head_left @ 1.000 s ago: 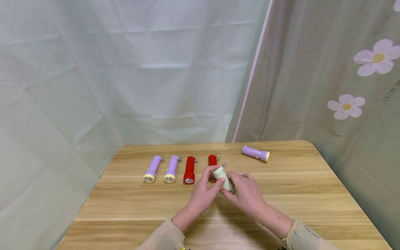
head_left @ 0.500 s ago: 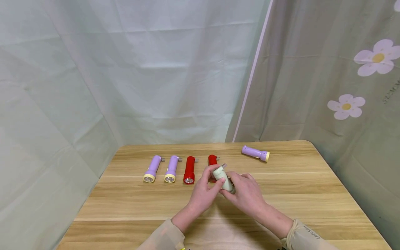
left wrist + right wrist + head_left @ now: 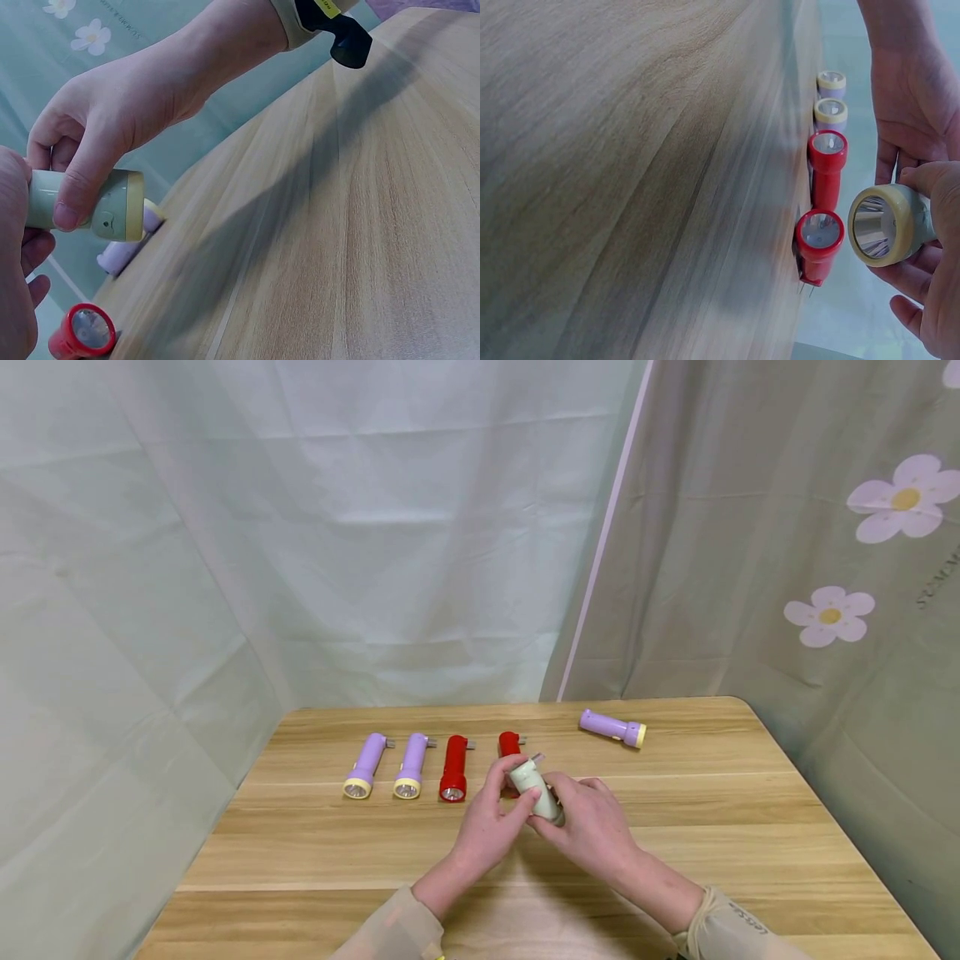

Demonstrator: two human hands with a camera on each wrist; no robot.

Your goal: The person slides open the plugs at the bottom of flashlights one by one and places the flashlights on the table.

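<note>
Both hands hold a pale green flashlight [image 3: 537,792] above the table, its plug prongs [image 3: 537,758] sticking out at the tail. My left hand [image 3: 491,814] grips the tail end between thumb and fingers. Around the head end, my right hand [image 3: 592,822] curls its thumb and fingers. In the left wrist view the flashlight's cream rim [image 3: 135,206] shows beyond the right thumb. The right wrist view looks into its round lens [image 3: 874,227], which appears unlit. Just behind the hands lies a red flashlight [image 3: 509,743], partly covered by the left hand.
Left of the hands, another red flashlight [image 3: 453,768] and two purple flashlights [image 3: 410,764] lie in a row, prongs out. A third purple flashlight [image 3: 611,727] lies at the back right. Curtains [image 3: 450,527] hang behind the wooden table [image 3: 315,860].
</note>
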